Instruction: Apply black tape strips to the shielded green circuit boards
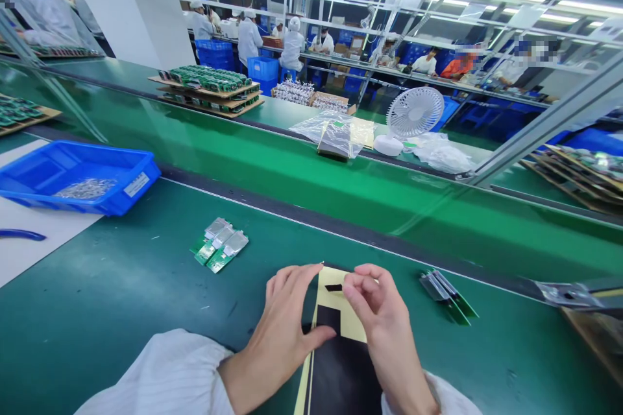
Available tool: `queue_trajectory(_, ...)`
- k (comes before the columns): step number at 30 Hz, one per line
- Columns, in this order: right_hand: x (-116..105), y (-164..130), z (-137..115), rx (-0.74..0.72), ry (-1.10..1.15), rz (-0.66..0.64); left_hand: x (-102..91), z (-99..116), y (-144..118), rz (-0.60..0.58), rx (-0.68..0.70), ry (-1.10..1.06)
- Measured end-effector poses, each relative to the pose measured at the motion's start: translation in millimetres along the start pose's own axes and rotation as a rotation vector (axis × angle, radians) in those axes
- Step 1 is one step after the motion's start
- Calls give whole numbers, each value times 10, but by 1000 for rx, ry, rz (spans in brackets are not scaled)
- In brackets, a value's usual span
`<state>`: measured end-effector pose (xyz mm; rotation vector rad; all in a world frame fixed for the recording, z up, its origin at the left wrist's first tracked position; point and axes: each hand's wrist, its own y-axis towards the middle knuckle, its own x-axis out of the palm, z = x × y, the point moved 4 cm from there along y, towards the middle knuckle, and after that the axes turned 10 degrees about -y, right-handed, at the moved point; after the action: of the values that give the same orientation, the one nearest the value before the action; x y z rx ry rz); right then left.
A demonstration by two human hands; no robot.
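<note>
In front of me lies a stack of yellow backing sheets with black sticker material covering the nearer part. My right hand pinches a small black strip between thumb and fingertips, over the bare yellow top of the sheet. My left hand rests along the sheet's left side, thumb spread away from the fingers and lying on the black part. Left of it sit several small green circuit boards with silver pouches. Similar boards lie right of my right hand.
A blue bin with small metal parts stands left, near a blue-handled tool. A green ledge runs behind the bench, with trays of boards, plastic-wrapped sheets and a white fan. People work in the background.
</note>
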<state>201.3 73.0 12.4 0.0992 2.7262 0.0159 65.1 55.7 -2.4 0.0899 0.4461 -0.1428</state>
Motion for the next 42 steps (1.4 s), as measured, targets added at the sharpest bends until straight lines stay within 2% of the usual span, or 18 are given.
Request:
queue_trajectory(2, 16, -79, 5, 102, 197, -64, -45, 62, 11, 9, -13, -82)
queue_trajectory(4, 28, -144, 14, 117, 256, -104, -82, 107, 18, 14, -36, -180)
queue_trajectory(8, -56, -180, 22, -75, -77, -45, -127, 130, 6, 20, -48, -169)
queue_trajectory(11, -50, -176, 3, -216, -274, -121, -119, 128, -35, 13, -20, -72)
queue_trajectory(13, -24, -175, -11, -248, -298, -163, -99, 136, -71, 9, 10, -10)
queue_trajectory(17, -19, -181, -29, -241, -253, -139, -152, 127, -79, 49, 69, 205)
queue_trajectory(19, -74, -185, -10, -199, -199, -93, -319, 76, -28, 128, 59, 339)
queue_trajectory(23, -251, -186, 87, -115, -165, -18, -871, -102, 84, 359, -34, 515)
queue_trajectory(25, -308, -184, 133, -103, -181, -34, -1062, -182, 100, 397, -51, 549)
queue_trajectory(27, -333, -184, 156, -84, -177, -40, -1119, -236, 87, 375, -44, 535)
queue_trajectory(30, -327, -205, 117, -31, -107, 7, -1004, -256, 45, 316, -33, 431)
queue_trajectory(34, -279, -266, 15, 90, 102, 28, -683, -131, 34, 210, -57, 161)
queue_trajectory(36, -258, -295, -19, 123, 209, -6, -493, -23, 40, 90, -121, -132)
queue_trajectory(39, -253, -331, -27, 138, 282, -45, -225, 145, 9, -91, -295, -695)
queue_trajectory(40, -250, -343, -25, 137, 289, -62, -162, 196, -10, -126, -337, -820)
queue_trajectory(42, -232, -367, -27, 124, 298, -107, -79, 271, -48, -166, -367, -928)
